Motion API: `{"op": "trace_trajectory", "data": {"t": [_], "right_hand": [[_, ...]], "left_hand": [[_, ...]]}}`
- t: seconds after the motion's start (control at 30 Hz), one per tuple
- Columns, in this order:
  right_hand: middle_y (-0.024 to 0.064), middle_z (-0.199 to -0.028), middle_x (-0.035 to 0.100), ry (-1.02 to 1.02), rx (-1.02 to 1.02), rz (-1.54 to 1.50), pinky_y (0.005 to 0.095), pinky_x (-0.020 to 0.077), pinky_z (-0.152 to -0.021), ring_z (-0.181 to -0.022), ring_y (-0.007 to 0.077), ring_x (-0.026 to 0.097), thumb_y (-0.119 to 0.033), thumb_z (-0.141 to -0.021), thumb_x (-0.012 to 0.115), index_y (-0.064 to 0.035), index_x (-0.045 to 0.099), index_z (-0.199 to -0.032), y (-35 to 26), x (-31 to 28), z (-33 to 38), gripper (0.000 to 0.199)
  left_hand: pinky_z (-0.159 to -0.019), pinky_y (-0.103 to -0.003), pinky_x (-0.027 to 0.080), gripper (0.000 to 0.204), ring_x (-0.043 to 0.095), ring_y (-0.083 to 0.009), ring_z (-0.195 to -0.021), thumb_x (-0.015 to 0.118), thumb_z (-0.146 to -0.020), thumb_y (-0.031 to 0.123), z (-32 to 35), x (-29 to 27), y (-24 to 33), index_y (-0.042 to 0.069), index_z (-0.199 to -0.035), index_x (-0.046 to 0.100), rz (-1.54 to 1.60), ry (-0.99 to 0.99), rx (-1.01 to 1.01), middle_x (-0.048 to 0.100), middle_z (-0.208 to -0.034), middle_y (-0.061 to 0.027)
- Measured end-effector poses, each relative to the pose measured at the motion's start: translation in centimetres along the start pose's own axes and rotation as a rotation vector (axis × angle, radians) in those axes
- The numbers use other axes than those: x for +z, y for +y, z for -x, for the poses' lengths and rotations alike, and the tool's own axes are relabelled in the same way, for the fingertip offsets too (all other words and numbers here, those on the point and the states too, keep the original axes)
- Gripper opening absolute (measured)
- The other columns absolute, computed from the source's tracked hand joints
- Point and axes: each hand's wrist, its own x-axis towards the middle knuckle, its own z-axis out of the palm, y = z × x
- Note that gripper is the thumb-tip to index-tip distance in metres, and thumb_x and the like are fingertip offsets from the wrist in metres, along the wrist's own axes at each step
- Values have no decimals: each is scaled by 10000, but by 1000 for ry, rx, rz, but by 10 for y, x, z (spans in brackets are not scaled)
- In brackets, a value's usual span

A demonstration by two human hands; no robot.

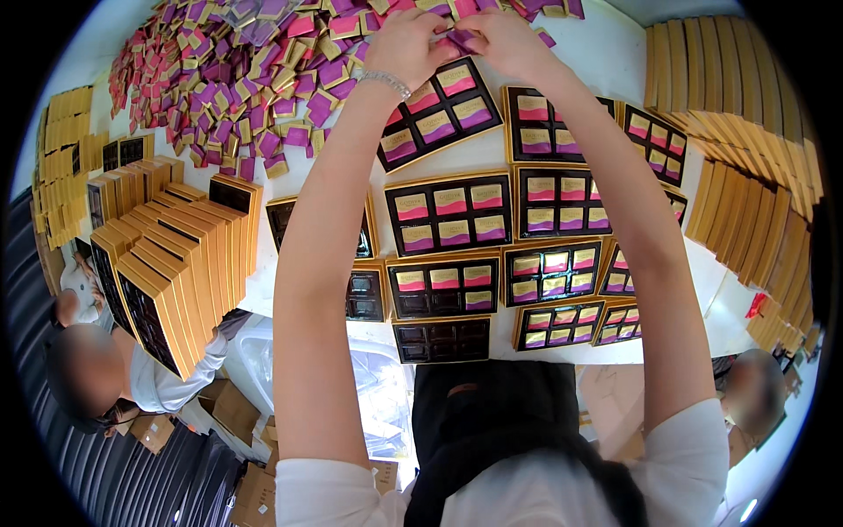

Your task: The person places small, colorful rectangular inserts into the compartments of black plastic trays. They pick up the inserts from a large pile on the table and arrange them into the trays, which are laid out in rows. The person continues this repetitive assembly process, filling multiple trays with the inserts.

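Observation:
At the far side of the table, my left hand point(409, 42) and my right hand point(511, 44) come together with fingers curled. Between their fingertips is a small purple foil-wrapped square point(460, 38), partly covered by the fingers. A bracelet circles my left wrist. Just below the hands lies a tilted black tray box point(427, 139) with gold edges, its compartments holding gold, pink and purple squares; my left forearm hides part of it. Nearer to me, a filled tray box point(450, 213) lies above a partly filled one point(443, 286) and a bare black one point(441, 341).
A large heap of loose wrapped squares point(237, 83) spreads over the far left. Stacked boxes point(180, 255) stand at the left, and long rows of gold boxes point(733, 75) line the right. More filled trays point(562, 202) lie under my right arm. Other people sit at both sides.

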Motion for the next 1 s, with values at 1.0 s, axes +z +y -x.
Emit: {"op": "trace_trajectory", "data": {"t": [1.0], "right_hand": [[115,-1013,669,-3,217,-876,329,564,-719,-845,241,670,-55,-898,561,-15,595,-1146,-16,-26,71,253]], "left_hand": [[-665,-296,573,205,670,-189,-812,612,-917,118,55,-22,53,28,-1101,626,445,184,-410,685,-884,-67]]}}
